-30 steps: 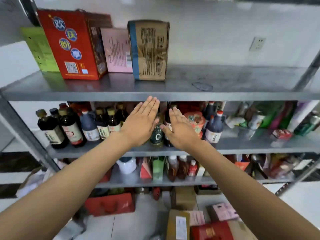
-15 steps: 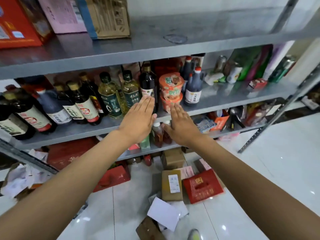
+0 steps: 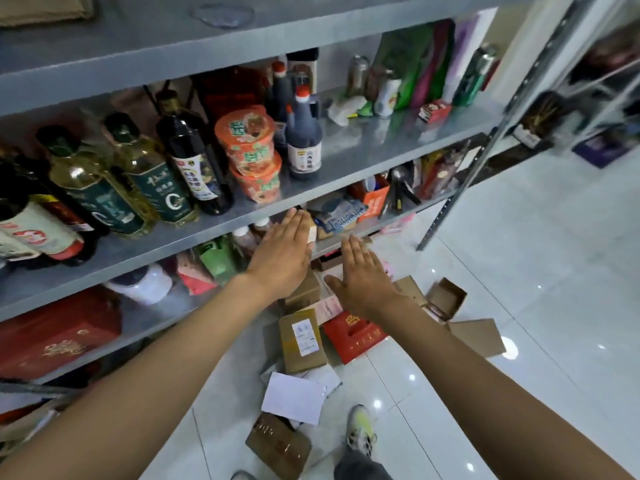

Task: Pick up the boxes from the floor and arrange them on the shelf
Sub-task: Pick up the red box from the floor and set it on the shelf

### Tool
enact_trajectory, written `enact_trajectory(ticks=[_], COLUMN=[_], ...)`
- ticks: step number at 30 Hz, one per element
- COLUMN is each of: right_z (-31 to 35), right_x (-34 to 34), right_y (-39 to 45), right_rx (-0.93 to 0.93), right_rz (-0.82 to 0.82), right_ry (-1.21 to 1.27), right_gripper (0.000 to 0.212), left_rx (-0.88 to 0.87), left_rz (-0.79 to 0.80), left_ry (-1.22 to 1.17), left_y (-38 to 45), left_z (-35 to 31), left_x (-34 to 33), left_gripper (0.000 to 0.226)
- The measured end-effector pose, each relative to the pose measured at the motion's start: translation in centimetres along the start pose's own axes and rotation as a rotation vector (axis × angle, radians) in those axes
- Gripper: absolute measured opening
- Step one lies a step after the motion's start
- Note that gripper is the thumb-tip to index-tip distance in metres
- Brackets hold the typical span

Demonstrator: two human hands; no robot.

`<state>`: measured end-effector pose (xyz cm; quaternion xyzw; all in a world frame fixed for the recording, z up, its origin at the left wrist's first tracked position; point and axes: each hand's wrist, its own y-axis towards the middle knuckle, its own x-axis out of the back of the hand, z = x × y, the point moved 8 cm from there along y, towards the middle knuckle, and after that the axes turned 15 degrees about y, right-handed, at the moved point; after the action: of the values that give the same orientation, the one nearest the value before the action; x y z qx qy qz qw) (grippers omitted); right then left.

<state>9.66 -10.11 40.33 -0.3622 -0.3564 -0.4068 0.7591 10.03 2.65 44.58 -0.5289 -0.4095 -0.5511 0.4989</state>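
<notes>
Several boxes lie on the white tiled floor below me: a brown carton with a white label, a red box, a pink box, a white flat box and a dark brown box. My left hand and my right hand are stretched out flat with straight fingers, side by side and empty, above the pile and in front of the lower shelves. The grey top shelf runs across the upper edge of the view.
The middle shelf holds oil and sauce bottles, stacked noodle cups and cans. Lower shelves hold a red gift box and packets. Open cardboard cartons lie at the right. A shelf upright stands right. My shoe is below.
My view has swung down from the top shelf to the floor. Both open hands have come down with it, from the top shelf edge to above the boxes on the floor.
</notes>
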Motion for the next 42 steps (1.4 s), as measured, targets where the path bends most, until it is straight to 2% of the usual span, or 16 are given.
enact_trajectory(ticks=[8, 15, 20, 24, 30, 35, 38, 42], right_z=[-10.8, -23.0, -32.0, -39.4, -48.2, -52.6, -53.9, -55.0], right_x=[2.0, -2.5, -10.1, -18.9, -30.7, -39.2, -41.6, -43.4], right_y=[-2.2, 0.1, 3.1, 6.0, 10.4, 12.9, 14.4, 14.8], right_rx=[-0.217, -0.379, -0.539, -0.586, -0.609, -0.627, -0.57, -0.538], right_rz=[-0.061, -0.015, -0.071, -0.034, -0.008, 0.009, 0.012, 0.009], right_ry=[0.104, 0.278, 0.474, 0.428, 0.429, 0.457, 0.423, 0.406], right_gripper=[0.077, 0.078, 0.075, 0.077, 0.078, 0.079, 0.076, 0.077], left_rx=[-0.144, -0.197, -0.138, -0.145, -0.057, 0.055, 0.143, 0.2], left_rz=[0.039, 0.217, 0.391, 0.513, 0.63, 0.707, 0.72, 0.651], left_ry=[-0.015, -0.06, -0.15, -0.073, -0.132, -0.192, -0.249, -0.358], left_y=[5.7, 9.7, 13.3, 15.3, 18.1, 17.8, 17.9, 18.1], left_z=[-9.2, -17.0, -21.9, -25.4, -27.2, -27.1, -27.1, -27.7], left_x=[-1.8, -10.5, -23.2, -35.7, -50.2, -60.3, -64.5, -68.0], left_gripper=[0.058, 0.058, 0.058, 0.056, 0.057, 0.048, 0.053, 0.058])
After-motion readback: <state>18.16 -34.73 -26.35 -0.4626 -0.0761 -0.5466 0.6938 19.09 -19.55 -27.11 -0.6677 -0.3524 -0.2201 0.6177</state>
